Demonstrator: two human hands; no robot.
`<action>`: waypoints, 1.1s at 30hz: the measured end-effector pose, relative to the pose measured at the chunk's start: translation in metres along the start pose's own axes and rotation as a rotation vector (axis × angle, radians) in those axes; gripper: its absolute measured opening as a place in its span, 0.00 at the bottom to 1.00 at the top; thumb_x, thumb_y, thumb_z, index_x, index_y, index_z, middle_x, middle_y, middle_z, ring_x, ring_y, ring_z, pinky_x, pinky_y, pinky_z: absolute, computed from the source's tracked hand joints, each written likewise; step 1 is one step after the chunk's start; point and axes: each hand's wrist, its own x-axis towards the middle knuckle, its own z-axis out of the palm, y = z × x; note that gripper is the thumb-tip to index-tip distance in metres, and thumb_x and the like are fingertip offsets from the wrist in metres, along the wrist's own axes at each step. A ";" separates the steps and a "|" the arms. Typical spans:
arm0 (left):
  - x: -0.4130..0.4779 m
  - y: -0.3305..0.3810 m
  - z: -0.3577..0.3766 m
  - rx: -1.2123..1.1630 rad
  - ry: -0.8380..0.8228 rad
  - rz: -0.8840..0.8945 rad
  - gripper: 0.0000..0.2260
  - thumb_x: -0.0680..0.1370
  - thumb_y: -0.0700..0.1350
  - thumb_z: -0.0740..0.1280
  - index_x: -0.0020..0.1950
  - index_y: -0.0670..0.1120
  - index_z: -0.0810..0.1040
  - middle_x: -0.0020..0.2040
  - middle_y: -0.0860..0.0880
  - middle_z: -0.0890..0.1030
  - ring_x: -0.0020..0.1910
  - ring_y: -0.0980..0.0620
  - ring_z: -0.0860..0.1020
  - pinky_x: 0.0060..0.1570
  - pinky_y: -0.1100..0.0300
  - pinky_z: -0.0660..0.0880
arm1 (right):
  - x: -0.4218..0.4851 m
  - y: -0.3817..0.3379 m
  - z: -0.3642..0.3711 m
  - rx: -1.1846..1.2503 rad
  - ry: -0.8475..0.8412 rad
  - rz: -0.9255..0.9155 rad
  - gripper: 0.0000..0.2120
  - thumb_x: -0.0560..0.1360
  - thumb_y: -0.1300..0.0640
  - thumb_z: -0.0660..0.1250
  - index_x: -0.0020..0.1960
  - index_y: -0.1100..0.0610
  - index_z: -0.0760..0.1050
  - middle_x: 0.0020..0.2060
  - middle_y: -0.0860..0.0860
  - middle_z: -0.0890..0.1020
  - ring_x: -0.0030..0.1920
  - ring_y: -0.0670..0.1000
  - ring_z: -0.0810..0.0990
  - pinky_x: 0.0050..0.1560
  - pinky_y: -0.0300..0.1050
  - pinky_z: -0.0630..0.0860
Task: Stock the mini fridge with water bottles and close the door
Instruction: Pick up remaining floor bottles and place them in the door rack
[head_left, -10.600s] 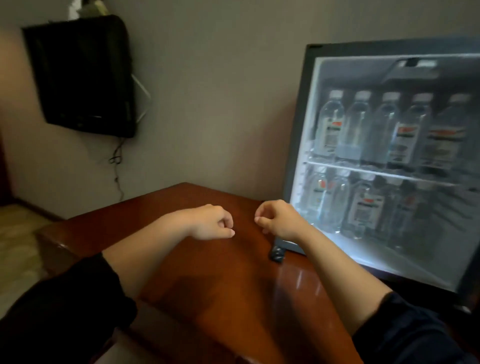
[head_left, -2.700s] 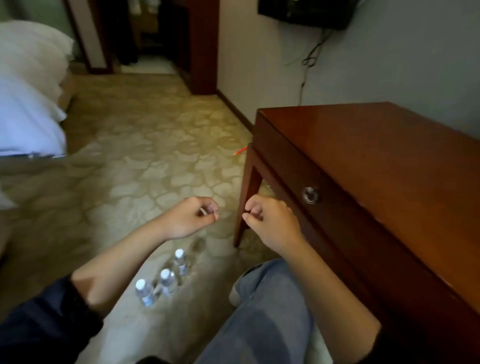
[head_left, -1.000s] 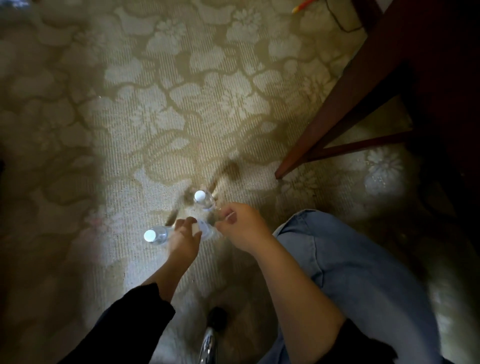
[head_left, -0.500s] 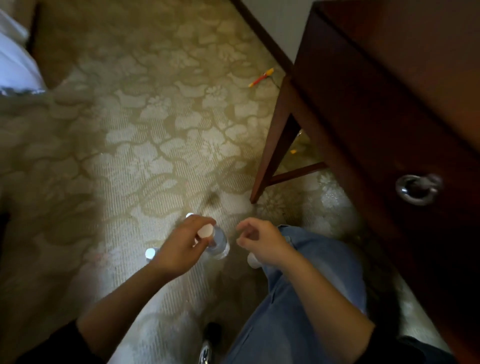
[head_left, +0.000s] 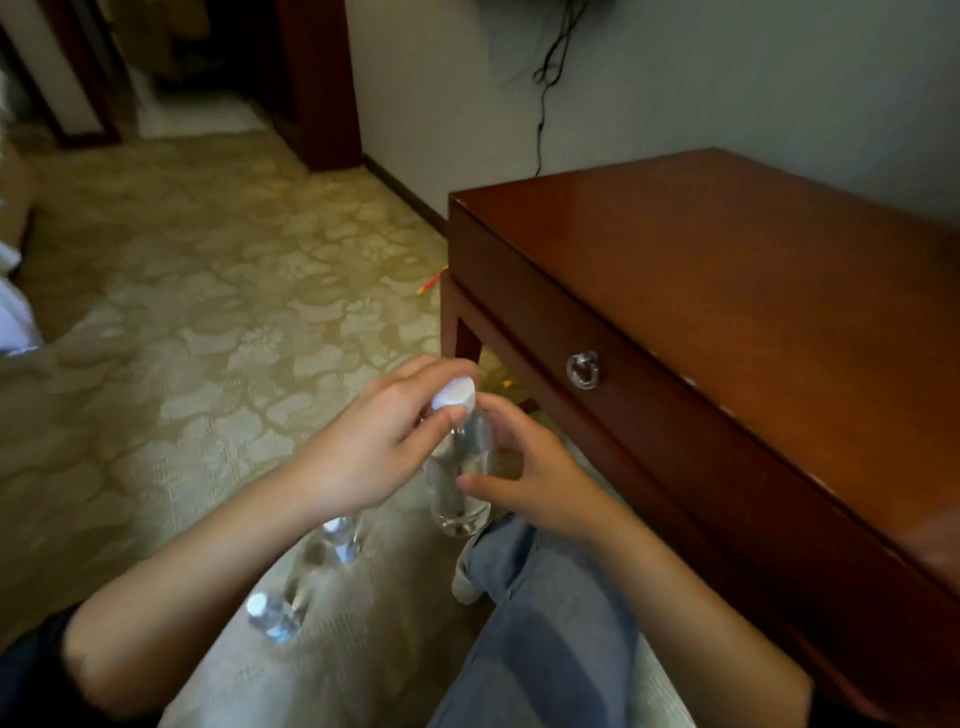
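Raised off the carpet (head_left: 208, 312), the water bottle (head_left: 457, 509) is held upright, cap (head_left: 453, 395) pinched by the left hand (head_left: 374, 447). Its right side is clasped by the right hand (head_left: 540, 483).

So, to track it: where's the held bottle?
Mid head view, the bottle hangs from the left hand, right hand beside it, left of the desk.
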 end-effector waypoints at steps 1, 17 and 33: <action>0.005 0.011 -0.003 -0.035 0.025 0.032 0.14 0.79 0.47 0.60 0.64 0.51 0.72 0.54 0.56 0.74 0.47 0.70 0.72 0.47 0.77 0.66 | -0.008 -0.007 -0.007 0.001 0.026 -0.018 0.32 0.72 0.57 0.72 0.72 0.47 0.63 0.66 0.43 0.74 0.67 0.44 0.72 0.68 0.55 0.70; 0.067 0.157 0.016 -0.497 0.048 0.277 0.14 0.76 0.51 0.63 0.61 0.54 0.71 0.51 0.58 0.78 0.51 0.58 0.78 0.47 0.65 0.76 | -0.124 -0.090 -0.103 0.019 0.412 -0.151 0.25 0.73 0.60 0.70 0.67 0.50 0.67 0.56 0.44 0.80 0.56 0.43 0.80 0.52 0.38 0.78; 0.077 0.317 0.125 -0.867 -0.221 0.478 0.25 0.75 0.40 0.67 0.64 0.64 0.67 0.57 0.58 0.78 0.57 0.62 0.77 0.49 0.68 0.76 | -0.287 -0.133 -0.197 -0.086 1.089 -0.157 0.19 0.72 0.63 0.70 0.62 0.55 0.72 0.49 0.52 0.84 0.48 0.48 0.84 0.50 0.41 0.79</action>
